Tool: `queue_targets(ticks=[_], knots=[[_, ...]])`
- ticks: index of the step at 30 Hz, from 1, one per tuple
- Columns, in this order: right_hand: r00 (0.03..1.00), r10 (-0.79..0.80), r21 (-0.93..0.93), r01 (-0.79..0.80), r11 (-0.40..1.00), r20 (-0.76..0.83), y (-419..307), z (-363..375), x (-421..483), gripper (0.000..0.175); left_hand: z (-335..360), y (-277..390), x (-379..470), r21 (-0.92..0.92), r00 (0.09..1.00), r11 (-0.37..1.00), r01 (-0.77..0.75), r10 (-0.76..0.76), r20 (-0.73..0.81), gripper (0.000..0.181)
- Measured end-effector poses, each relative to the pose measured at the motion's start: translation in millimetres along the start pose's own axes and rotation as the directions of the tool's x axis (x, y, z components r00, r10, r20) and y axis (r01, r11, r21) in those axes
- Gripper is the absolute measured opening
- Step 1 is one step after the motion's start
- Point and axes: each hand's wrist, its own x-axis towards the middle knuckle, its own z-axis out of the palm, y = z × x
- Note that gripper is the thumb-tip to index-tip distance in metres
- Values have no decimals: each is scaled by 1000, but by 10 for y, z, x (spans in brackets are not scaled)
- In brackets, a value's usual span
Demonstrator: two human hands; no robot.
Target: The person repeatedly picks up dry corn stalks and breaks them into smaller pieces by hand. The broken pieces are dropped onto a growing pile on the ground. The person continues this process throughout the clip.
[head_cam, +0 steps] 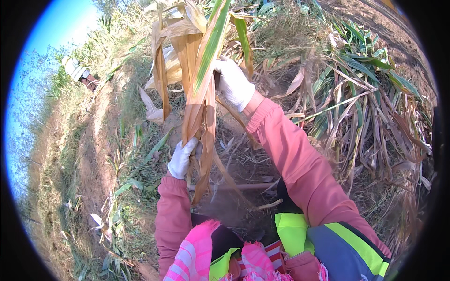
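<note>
A dry corn stalk [195, 121] with long tan leaves and some green streaks stands up in front of me. My left hand [182, 159], in a white knit glove, is closed around its lower part. Higher up, at the right side of the leaves, my right hand [235, 84] grips the same stalk in a matching glove. Leaves cover part of the fingers of both hands. Pale husks [172, 68] show among the upper leaves, and whether they enclose an ear is hidden.
A heap of cut corn stalks [365, 109] lies to the right. Below the hands, a reddish-brown rod [239, 186] crosses the ground near my legs. Dry grass and fallen leaves cover the soil [102, 119] at left. Another person [77, 72] is in the field, far left.
</note>
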Motion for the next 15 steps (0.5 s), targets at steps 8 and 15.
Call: queue_targets(ticks=[8, 15], knots=[[1000, 23, -61, -24, 998, -16, 208, -184, 80, 79, 72, -47, 205, 24, 993, 995, -101, 103, -60, 21], [973, 228, -215, -231, 949, -39, 305, -213, 85, 95, -103, -48, 323, 278, 858, 914, -296, 382, -344, 27]])
